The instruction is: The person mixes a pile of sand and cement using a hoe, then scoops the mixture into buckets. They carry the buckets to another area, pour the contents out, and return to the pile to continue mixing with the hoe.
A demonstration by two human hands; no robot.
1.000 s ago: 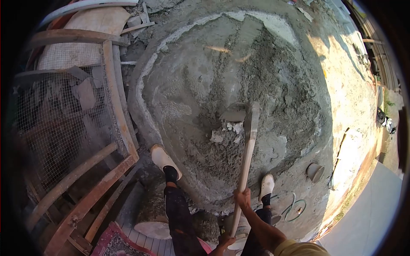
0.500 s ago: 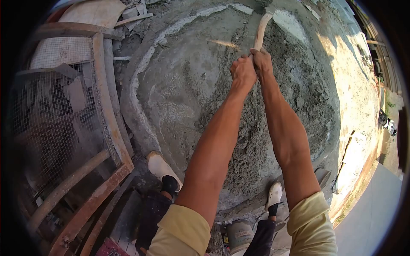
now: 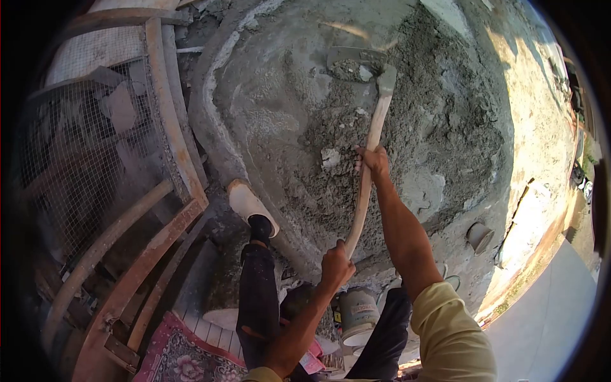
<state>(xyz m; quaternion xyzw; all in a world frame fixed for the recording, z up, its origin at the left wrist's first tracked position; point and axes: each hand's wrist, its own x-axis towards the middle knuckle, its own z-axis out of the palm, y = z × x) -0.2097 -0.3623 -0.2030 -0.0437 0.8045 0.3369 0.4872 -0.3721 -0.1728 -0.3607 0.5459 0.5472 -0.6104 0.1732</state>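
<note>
A hoe (image 3: 371,137) with a pale wooden handle slants across the middle of the view. Its wide metal blade (image 3: 347,56) rests at the mortar, with a clump of wet mix on it. My left hand (image 3: 337,264) is closed around the handle's near end. Farther up, about midway along the shaft, my right hand (image 3: 374,160) grips it too. Beneath and around the hoe spreads grey wet mortar (image 3: 439,108), lumpy on the right and smoother on the left.
A wood-framed wire mesh screen (image 3: 95,146) stands at the left. Near my feet are a bucket (image 3: 358,312) and a patterned red cloth (image 3: 184,356). A small cup-like container (image 3: 479,237) sits at right. My white shoe (image 3: 251,207) is at the mortar's edge.
The hoe has come back toward me, its head now in full view. My left hand has dropped to the handle's near end, apart from my right hand, which also moved closer.
</note>
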